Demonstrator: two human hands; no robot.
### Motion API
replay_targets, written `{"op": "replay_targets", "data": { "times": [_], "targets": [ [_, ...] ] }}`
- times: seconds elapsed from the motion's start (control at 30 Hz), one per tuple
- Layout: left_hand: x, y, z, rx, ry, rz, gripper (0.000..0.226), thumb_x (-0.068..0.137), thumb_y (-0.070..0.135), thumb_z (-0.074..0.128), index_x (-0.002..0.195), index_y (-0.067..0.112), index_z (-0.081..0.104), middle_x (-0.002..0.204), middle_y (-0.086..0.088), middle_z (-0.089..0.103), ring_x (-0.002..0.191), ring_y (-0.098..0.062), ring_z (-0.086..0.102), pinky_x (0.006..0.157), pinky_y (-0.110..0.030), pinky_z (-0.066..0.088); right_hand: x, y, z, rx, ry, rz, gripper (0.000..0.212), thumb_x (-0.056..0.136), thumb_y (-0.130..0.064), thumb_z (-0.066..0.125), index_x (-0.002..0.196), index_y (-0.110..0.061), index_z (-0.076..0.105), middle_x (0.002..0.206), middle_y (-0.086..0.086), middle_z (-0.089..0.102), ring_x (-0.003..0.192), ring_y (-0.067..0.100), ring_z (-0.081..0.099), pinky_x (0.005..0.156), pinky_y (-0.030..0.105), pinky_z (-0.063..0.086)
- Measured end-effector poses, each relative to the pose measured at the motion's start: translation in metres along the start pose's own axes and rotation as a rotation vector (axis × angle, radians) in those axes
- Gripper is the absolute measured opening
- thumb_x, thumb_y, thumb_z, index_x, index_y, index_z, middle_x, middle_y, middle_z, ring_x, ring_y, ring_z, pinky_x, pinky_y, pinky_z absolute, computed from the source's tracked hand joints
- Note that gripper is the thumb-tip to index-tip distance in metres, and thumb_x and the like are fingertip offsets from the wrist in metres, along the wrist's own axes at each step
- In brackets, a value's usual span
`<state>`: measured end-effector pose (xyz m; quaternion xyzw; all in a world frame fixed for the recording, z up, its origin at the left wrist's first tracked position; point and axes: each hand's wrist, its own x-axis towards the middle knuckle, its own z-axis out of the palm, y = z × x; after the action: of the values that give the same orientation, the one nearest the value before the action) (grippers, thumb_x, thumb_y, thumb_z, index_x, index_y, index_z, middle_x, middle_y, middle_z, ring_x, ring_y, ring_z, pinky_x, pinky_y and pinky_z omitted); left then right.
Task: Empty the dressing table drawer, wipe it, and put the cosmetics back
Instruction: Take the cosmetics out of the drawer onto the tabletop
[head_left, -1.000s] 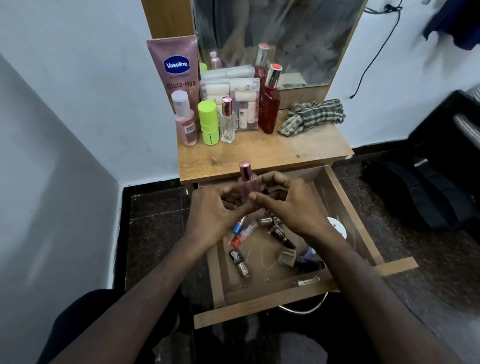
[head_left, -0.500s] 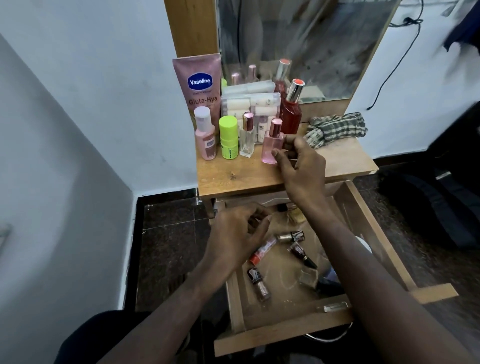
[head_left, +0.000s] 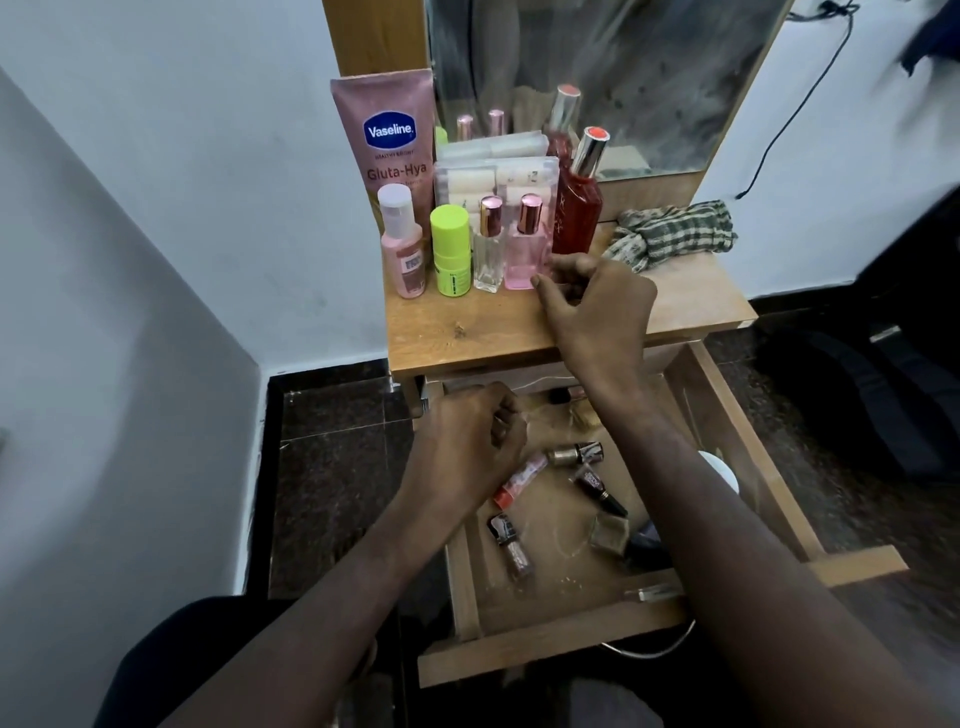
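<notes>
Standing pulled out below the dressing table (head_left: 498, 332), the drawer (head_left: 550, 618) is seen open, small cosmetics scattered on its floor. On the tabletop a row is formed: Vaseline tube (head_left: 387, 140), red bottle (head_left: 579, 205), pale pink pump bottle (head_left: 400, 244), green stick (head_left: 451, 252), clear perfume bottle (head_left: 489, 247), pink perfume bottle (head_left: 527, 244). A checked cloth (head_left: 675, 234) is laid to the right of them. The right hand (head_left: 597, 306) is held just beside the pink perfume bottle, fingertips at its base, fingers loosely curled; whether contact is kept cannot be told. The left hand (head_left: 467, 447) is held above the drawer's rear left, fingers curled inward; whether anything is held cannot be told. A nail polish bottle (head_left: 511, 543) is lying near the drawer front.
</notes>
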<state>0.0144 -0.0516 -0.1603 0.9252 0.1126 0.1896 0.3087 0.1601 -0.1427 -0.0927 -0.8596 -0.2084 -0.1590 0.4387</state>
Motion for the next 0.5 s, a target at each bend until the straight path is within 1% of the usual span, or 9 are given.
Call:
{"op": "replay_targets", "data": {
  "times": [0.07, 0.17, 0.2, 0.23, 0.27, 0.33, 0.37, 0.43, 0.5],
  "targets": [
    [0.001, -0.003, 0.000, 0.037, -0.018, 0.009, 0.005, 0.092, 0.021, 0.076, 0.097, 0.020, 0.076, 0.083, 0.012, 0.072, 0.069, 0.001, 0.063, 0.059, -0.007, 0.045, -0.010, 0.001, -0.018, 0.037, 0.017, -0.058, 0.022, 0.093, -0.028, 0.079, 0.112, -0.017, 0.081, 0.097, -0.007, 0.080, 0.082, -0.002, 0.071, 0.081, 0.012, 0.056],
    [0.003, -0.006, 0.001, 0.101, -0.057, 0.018, 0.010, 0.092, 0.029, 0.074, 0.100, 0.025, 0.075, 0.086, 0.013, 0.074, 0.073, 0.000, 0.066, 0.062, -0.023, 0.054, -0.029, 0.009, -0.061, 0.013, -0.028, -0.102, 0.011, 0.094, -0.023, 0.077, 0.102, -0.017, 0.081, 0.089, -0.009, 0.077, 0.077, -0.003, 0.069, 0.075, 0.007, 0.051],
    [0.003, -0.006, 0.002, 0.128, -0.065, 0.023, 0.013, 0.092, 0.033, 0.073, 0.103, 0.026, 0.075, 0.088, 0.012, 0.075, 0.075, -0.002, 0.068, 0.063, -0.025, 0.053, -0.033, 0.013, -0.077, -0.053, -0.103, -0.085, 0.008, 0.093, -0.022, 0.077, 0.100, -0.017, 0.081, 0.087, -0.008, 0.077, 0.075, -0.001, 0.069, 0.074, 0.006, 0.048],
    [0.003, -0.005, 0.002, 0.157, -0.067, 0.034, 0.017, 0.092, 0.035, 0.073, 0.105, 0.026, 0.074, 0.090, 0.012, 0.075, 0.078, -0.005, 0.069, 0.063, -0.025, 0.050, -0.035, 0.020, -0.092, -0.161, -0.229, -0.047, 0.008, 0.092, -0.021, 0.078, 0.099, -0.018, 0.080, 0.087, -0.005, 0.077, 0.077, 0.004, 0.070, 0.074, 0.009, 0.048],
    [0.002, -0.003, 0.003, 0.182, -0.064, 0.048, 0.019, 0.092, 0.037, 0.073, 0.107, 0.027, 0.074, 0.092, 0.011, 0.076, 0.081, -0.007, 0.070, 0.063, -0.024, 0.046, -0.036, 0.028, -0.105, -0.309, -0.397, 0.013, 0.011, 0.091, -0.023, 0.079, 0.102, -0.020, 0.079, 0.092, -0.001, 0.077, 0.083, 0.013, 0.072, 0.076, 0.018, 0.052],
    [0.001, 0.000, 0.003, 0.204, -0.060, 0.068, 0.020, 0.093, 0.041, 0.072, 0.109, 0.029, 0.074, 0.098, 0.012, 0.076, 0.085, -0.007, 0.070, 0.067, -0.022, 0.042, -0.041, 0.040, -0.124, -0.674, -0.730, 0.174, 0.033, 0.089, -0.034, 0.080, 0.120, -0.025, 0.072, 0.113, 0.010, 0.071, 0.103, 0.031, 0.071, 0.086, 0.035, 0.056],
    [0.001, 0.001, 0.003, 0.213, -0.057, 0.071, 0.020, 0.095, 0.042, 0.071, 0.109, 0.030, 0.073, 0.100, 0.013, 0.076, 0.087, -0.006, 0.070, 0.068, -0.021, 0.041, -0.045, 0.041, -0.129, -0.848, -0.849, 0.205, 0.044, 0.088, -0.037, 0.080, 0.129, -0.028, 0.066, 0.123, 0.013, 0.066, 0.111, 0.036, 0.068, 0.090, 0.040, 0.057],
    [0.002, 0.003, 0.002, 0.223, -0.053, 0.067, 0.019, 0.096, 0.045, 0.069, 0.109, 0.031, 0.073, 0.103, 0.014, 0.075, 0.088, -0.006, 0.070, 0.069, -0.021, 0.040, -0.056, 0.042, -0.132, -1.043, -0.985, 0.131, 0.053, 0.089, -0.036, 0.078, 0.138, -0.031, 0.058, 0.133, 0.012, 0.062, 0.123, 0.036, 0.059, 0.093, 0.044, 0.056],
    [0.002, 0.005, 0.001, 0.225, -0.063, 0.061, 0.020, 0.097, 0.046, 0.068, 0.109, 0.031, 0.073, 0.104, 0.014, 0.075, 0.088, -0.006, 0.069, 0.069, -0.021, 0.040, -0.069, 0.041, -0.129, -1.041, -1.033, 0.091, 0.051, 0.094, -0.032, 0.072, 0.141, -0.029, 0.053, 0.138, 0.010, 0.056, 0.129, 0.036, 0.049, 0.093, 0.045, 0.052]
  ]
}}
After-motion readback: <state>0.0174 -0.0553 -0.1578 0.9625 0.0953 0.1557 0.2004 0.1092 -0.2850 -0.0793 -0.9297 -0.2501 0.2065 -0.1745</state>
